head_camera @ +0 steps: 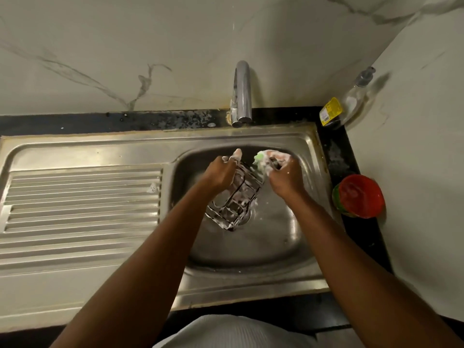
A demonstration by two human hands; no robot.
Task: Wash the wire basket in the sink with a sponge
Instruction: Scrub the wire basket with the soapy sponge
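**A:** Head view, looking straight down, and this was the scrubbing step! The wire basket (pixel 232 199) was over the bowl of the sink (pixel 251 247), tilted, with its lower end down by the drain and foam all over its wires.

**B:** The left hand (pixel 221 172) had it, fingers curled round the upper rim in a firm grip. Suds on those fingertips too.

**A:** And the right hand (pixel 286 177) was clenched round the sponge (pixel 262 159), green and lathered, pressed against the basket's top end, just beside the left.

**B:** Both forearms reached in from the near edge, wrists bent down into the bowl, the hands close together with the basket between them.

**A:** How far along, would you say?

**B:** Mid-wash, I'd judge. Plenty of lather, but no rinse yet. I couldn't make out any stream from the tap (pixel 242 91).

**A:** So what did the next move call for?

**B:** Working the sponge down the wires towards the lower end, probably turning the basket in the left hand to reach the far side. Then a rinse under that tap.

**A:** And round about?

**B:** The ribbed drainboard (pixel 82 202) on the left, with a bottle (pixel 351 101) and a red-lidded tub (pixel 360 195) on the dark tabletop (pixel 336 151) to the right, well apart from the hands.
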